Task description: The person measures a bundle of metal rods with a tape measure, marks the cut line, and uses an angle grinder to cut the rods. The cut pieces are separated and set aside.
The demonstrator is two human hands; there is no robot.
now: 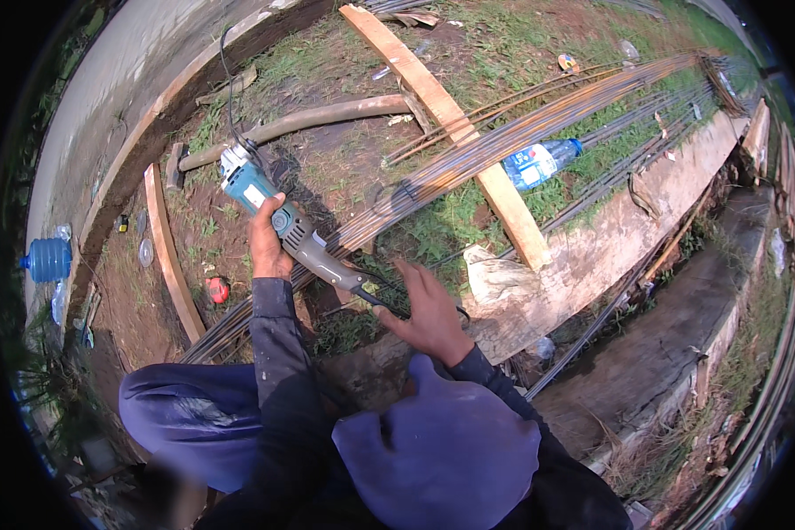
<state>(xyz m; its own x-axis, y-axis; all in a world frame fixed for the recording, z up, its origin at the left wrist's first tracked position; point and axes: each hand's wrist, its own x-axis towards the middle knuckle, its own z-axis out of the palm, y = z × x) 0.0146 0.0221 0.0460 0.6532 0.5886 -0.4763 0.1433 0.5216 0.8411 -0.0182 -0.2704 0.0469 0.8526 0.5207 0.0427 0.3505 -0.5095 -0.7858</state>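
My left hand (271,240) is wrapped round the middle of a teal and grey angle grinder (249,187). The tool lies tilted over the bare soil, its metal gear head pointing up and left, its grey tail toward my right hand. Whether a disc is fitted I cannot make out. My right hand (428,314) hovers beside the tail and the black power cord, fingers stretched and apart; part of the cord is hidden beneath it. Under the grinder runs a bundle of rusty steel rebars (442,181), resting across a wooden plank (433,95).
A hammer with a long wooden handle (327,117) lies beyond the grinder. Left are a narrow board (170,256), a red tape measure (217,289) and a blue water jug (48,260). Right are a plastic bottle (539,165), a pale cloth (496,276) and a concrete-edged ditch (662,327).
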